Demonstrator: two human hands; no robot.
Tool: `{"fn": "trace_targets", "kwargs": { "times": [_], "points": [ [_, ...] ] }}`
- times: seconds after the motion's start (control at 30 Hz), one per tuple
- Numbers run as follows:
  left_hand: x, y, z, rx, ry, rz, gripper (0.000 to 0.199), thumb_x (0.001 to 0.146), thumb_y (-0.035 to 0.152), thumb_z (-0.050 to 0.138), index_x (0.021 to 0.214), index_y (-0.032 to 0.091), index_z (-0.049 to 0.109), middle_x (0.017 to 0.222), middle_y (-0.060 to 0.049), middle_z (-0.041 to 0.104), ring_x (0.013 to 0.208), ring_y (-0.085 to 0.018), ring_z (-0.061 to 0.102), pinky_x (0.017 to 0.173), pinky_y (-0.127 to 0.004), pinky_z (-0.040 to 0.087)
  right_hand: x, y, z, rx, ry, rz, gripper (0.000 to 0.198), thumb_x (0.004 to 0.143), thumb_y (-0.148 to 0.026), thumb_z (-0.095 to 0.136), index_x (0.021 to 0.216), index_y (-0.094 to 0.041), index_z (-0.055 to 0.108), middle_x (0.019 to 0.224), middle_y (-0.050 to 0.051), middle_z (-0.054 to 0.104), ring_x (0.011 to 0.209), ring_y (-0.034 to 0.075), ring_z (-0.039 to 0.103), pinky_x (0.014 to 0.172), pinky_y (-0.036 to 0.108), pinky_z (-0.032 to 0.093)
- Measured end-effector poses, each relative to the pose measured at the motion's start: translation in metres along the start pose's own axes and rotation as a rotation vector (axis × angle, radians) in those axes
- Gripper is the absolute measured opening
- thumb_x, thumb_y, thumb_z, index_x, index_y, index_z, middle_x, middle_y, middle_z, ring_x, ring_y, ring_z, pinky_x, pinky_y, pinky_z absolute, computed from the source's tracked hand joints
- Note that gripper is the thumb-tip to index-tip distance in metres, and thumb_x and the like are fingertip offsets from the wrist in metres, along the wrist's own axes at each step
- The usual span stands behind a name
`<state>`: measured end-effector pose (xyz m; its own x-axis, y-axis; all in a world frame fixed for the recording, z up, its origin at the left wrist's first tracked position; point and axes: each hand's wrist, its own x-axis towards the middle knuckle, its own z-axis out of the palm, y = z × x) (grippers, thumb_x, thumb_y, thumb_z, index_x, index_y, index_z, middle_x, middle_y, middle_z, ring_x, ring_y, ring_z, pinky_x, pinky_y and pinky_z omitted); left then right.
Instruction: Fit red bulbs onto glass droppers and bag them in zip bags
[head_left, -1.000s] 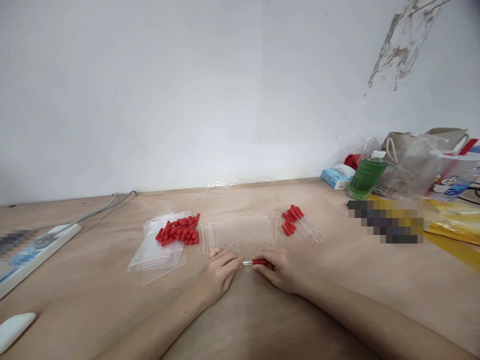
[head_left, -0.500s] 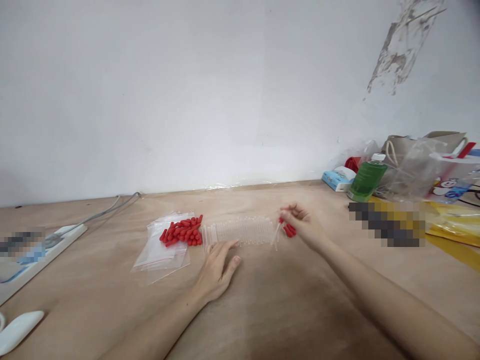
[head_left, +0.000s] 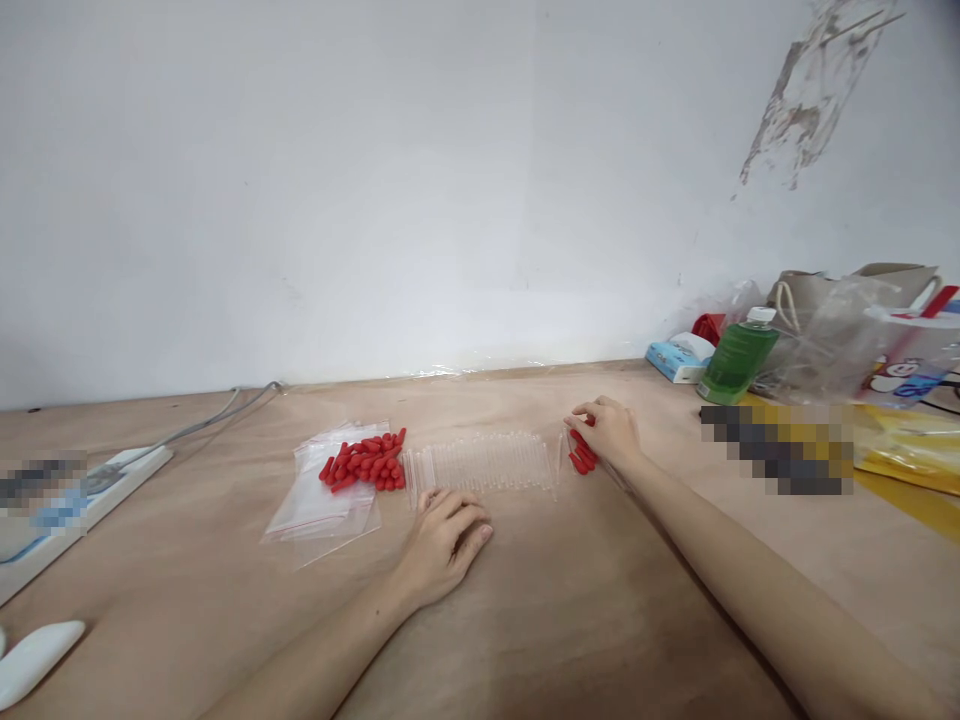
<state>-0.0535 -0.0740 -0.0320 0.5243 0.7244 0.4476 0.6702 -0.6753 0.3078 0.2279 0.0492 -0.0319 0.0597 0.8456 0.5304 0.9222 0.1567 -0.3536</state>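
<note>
My left hand (head_left: 448,545) rests on the table with its fingers loosely bent and thumb apart; it holds nothing. Just beyond its fingertips lies a row of thin clear tubes (head_left: 487,462), side by side. My right hand (head_left: 611,432), at the row's right end, has thumb and fingers closed at a small group of red rubber bulbs (head_left: 583,460). It seems to pinch one bulb, partly hidden by the fingers. A clear tube (head_left: 561,448) lies slanted beside that group. To the left, a larger heap of red bulbs (head_left: 367,462) sits on clear zip bags (head_left: 319,500).
At the right stand a green bottle (head_left: 739,355), a tissue pack (head_left: 679,358), a clear plastic bag (head_left: 821,345) and yellow packaging (head_left: 907,450). A power strip (head_left: 142,470) with a grey cable lies left, near a white object (head_left: 41,660). A white wall (head_left: 375,200) closes the back.
My right hand has moved slightly right and down with the red-bulbed tube, to the small red group. My left hand has drawn back from the tubes and its fingers have curled.
</note>
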Motion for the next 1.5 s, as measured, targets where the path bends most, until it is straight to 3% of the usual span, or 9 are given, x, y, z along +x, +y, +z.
{"fn": "trace_targets", "kwargs": {
  "times": [0.13, 0.27, 0.4, 0.6, 0.83, 1.07, 1.2, 1.33, 1.5],
  "points": [
    [0.001, 0.000, 0.000, -0.007, -0.014, -0.003, 0.017, 0.087, 0.026, 0.042, 0.088, 0.021, 0.059, 0.092, -0.003, 0.059, 0.087, -0.017, 0.052, 0.083, -0.037, 0.030, -0.007, -0.002, -0.008, 0.017, 0.039, 0.028, 0.021, 0.075, -0.032, 0.048, 0.083, -0.018, 0.062, 0.074, 0.002, 0.061, 0.069, 0.015, 0.054, 0.067, 0.028, 0.030],
    [0.001, 0.000, 0.000, -0.013, -0.026, -0.009, 0.017, 0.087, 0.025, 0.043, 0.087, 0.021, 0.059, 0.092, -0.003, 0.058, 0.087, -0.016, 0.052, 0.084, -0.037, 0.029, -0.022, -0.003, -0.027, -0.027, -0.056, -0.019, 0.023, 0.075, -0.033, 0.047, 0.061, -0.019, 0.057, 0.062, 0.000, 0.059, 0.065, 0.015, 0.053, 0.063, 0.027, 0.026],
    [0.001, 0.002, 0.000, -0.006, -0.029, -0.007, 0.018, 0.087, 0.025, 0.042, 0.085, 0.021, 0.059, 0.090, -0.003, 0.059, 0.085, -0.017, 0.052, 0.082, -0.037, 0.031, -0.040, -0.002, -0.040, -0.117, -0.117, -0.063, 0.025, 0.075, -0.035, 0.047, 0.061, -0.020, 0.060, 0.066, 0.001, 0.062, 0.069, 0.017, 0.054, 0.064, 0.029, 0.024],
    [0.002, 0.002, 0.000, 0.011, -0.023, -0.001, 0.017, 0.086, 0.024, 0.043, 0.084, 0.020, 0.060, 0.089, -0.003, 0.060, 0.083, -0.016, 0.053, 0.081, -0.037, 0.031, -0.048, 0.000, -0.032, -0.123, -0.157, -0.042, 0.026, 0.076, -0.034, 0.046, 0.061, -0.021, 0.062, 0.069, 0.003, 0.064, 0.071, 0.019, 0.056, 0.065, 0.030, 0.026],
    [0.002, 0.001, 0.001, 0.032, 0.001, 0.012, 0.016, 0.085, 0.025, 0.045, 0.082, 0.021, 0.060, 0.087, -0.003, 0.060, 0.083, -0.017, 0.054, 0.083, -0.037, 0.031, -0.045, 0.001, -0.024, -0.018, -0.182, 0.176, 0.027, 0.075, -0.038, 0.047, 0.058, -0.020, 0.060, 0.061, 0.002, 0.064, 0.060, 0.018, 0.058, 0.062, 0.030, 0.030],
    [0.001, 0.002, 0.001, 0.030, 0.000, 0.012, 0.014, 0.084, 0.024, 0.046, 0.086, 0.022, 0.060, 0.091, -0.003, 0.060, 0.086, -0.017, 0.053, 0.084, -0.039, 0.028, -0.049, -0.002, -0.023, -0.111, -0.210, 0.157, 0.037, 0.075, -0.049, 0.044, 0.059, -0.022, 0.064, 0.067, 0.005, 0.066, 0.066, 0.023, 0.059, 0.069, 0.038, 0.029],
    [0.001, 0.001, 0.002, 0.059, 0.071, 0.002, 0.014, 0.083, 0.025, 0.048, 0.088, 0.022, 0.060, 0.092, -0.004, 0.060, 0.088, -0.018, 0.053, 0.085, -0.040, 0.029, -0.048, -0.004, -0.021, -0.072, -0.216, 0.190, 0.038, 0.075, -0.050, 0.044, 0.056, -0.023, 0.063, 0.065, 0.003, 0.065, 0.067, 0.022, 0.059, 0.070, 0.037, 0.030],
    [0.019, 0.004, 0.010, 0.083, 0.117, -0.062, 0.011, 0.081, 0.025, 0.050, 0.081, 0.021, 0.060, 0.093, -0.004, 0.058, 0.091, -0.020, 0.050, 0.085, -0.041, 0.028, -0.048, -0.005, -0.019, -0.024, -0.189, 0.181, 0.038, 0.075, -0.051, 0.044, 0.056, -0.023, 0.063, 0.061, 0.002, 0.064, 0.066, 0.021, 0.059, 0.071, 0.036, 0.029],
    [0.072, 0.015, 0.035, 0.093, 0.141, -0.146, 0.006, 0.076, 0.023, 0.055, 0.080, 0.021, 0.059, 0.099, -0.005, 0.055, 0.098, -0.022, 0.046, 0.085, -0.042, 0.027, -0.050, -0.006, -0.019, 0.004, -0.174, 0.156, 0.037, 0.076, -0.047, 0.045, 0.056, -0.022, 0.062, 0.059, 0.001, 0.064, 0.062, 0.019, 0.059, 0.071, 0.034, 0.028]
  ]
}}
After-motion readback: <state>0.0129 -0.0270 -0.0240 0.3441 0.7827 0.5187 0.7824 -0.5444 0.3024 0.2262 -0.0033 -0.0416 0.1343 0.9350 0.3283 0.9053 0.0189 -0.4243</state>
